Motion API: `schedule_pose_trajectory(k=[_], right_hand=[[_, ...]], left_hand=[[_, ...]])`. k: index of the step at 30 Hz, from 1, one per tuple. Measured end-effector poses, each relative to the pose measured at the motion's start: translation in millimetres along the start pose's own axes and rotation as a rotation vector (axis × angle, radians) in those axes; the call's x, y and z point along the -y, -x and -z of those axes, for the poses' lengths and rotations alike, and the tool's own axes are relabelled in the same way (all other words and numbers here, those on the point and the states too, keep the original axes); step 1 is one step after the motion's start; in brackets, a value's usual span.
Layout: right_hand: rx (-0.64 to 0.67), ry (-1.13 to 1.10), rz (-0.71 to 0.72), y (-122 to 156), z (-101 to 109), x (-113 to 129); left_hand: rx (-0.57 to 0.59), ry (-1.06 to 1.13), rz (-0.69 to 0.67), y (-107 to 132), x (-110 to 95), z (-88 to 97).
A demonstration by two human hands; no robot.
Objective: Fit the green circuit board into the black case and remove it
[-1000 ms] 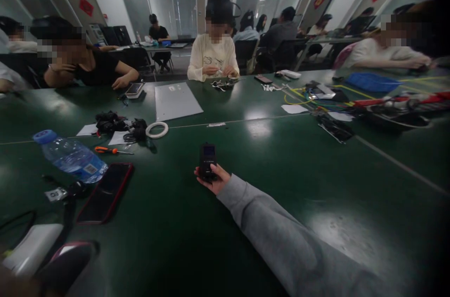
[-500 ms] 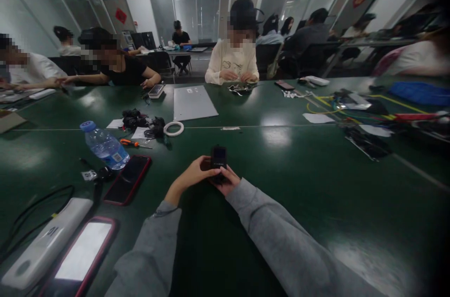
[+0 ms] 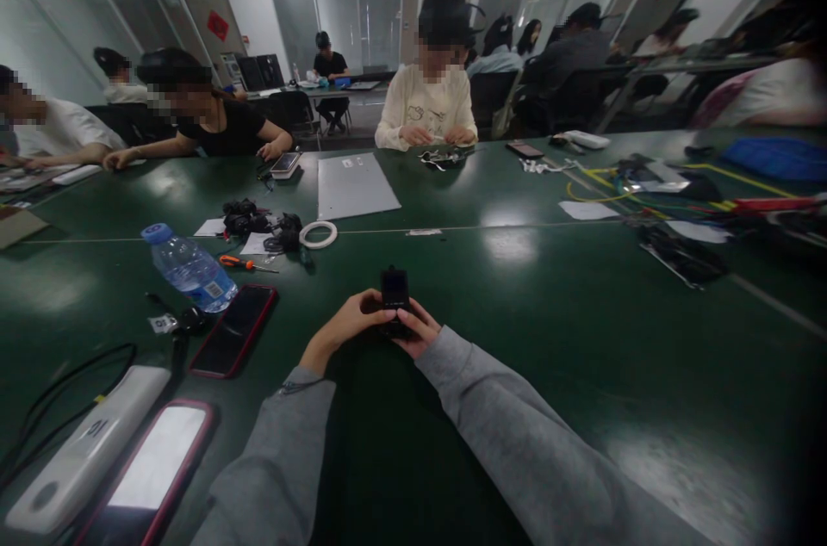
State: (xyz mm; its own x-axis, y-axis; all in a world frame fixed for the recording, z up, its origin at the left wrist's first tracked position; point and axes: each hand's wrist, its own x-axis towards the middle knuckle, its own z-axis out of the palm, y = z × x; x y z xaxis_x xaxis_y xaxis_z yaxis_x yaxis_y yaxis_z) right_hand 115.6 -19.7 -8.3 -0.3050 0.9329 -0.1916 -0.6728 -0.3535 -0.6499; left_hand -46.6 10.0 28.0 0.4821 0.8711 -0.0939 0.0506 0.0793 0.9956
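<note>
A clear, blue-capped plastic bottle (image 3: 190,270) is near a red-edged black phone (image 3: 236,332). Rightward, the left hand (image 3: 352,318) holds a small, boxy black device (image 3: 395,286) over the dark-green tabletop (image 3: 510,305), fingers around its left side; the right hand (image 3: 419,332) grips its right.

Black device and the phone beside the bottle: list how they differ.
Support: the device is held between the left hand and right hand, while the phone lies on the table.
Colour: the device looks black all over; the phone has a red rim.
Size: the device looks smaller in this view than the phone.
Shared: both show a dark screen.
</note>
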Motion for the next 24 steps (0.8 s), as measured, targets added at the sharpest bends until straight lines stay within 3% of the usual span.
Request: schedule_pose_trajectory(k=[11,24], right_hand=[[-0.025,-0.03,0.046,-1.8,3.1,-1.5],[0.06,-0.007,0.023,-3.0,8.3,-0.9]], left_hand=[[-0.057,-0.021,-0.061,-5.6,5.8,-8.1],[-0.037,0.038,-0.033,-3.8,1.1,-5.8]])
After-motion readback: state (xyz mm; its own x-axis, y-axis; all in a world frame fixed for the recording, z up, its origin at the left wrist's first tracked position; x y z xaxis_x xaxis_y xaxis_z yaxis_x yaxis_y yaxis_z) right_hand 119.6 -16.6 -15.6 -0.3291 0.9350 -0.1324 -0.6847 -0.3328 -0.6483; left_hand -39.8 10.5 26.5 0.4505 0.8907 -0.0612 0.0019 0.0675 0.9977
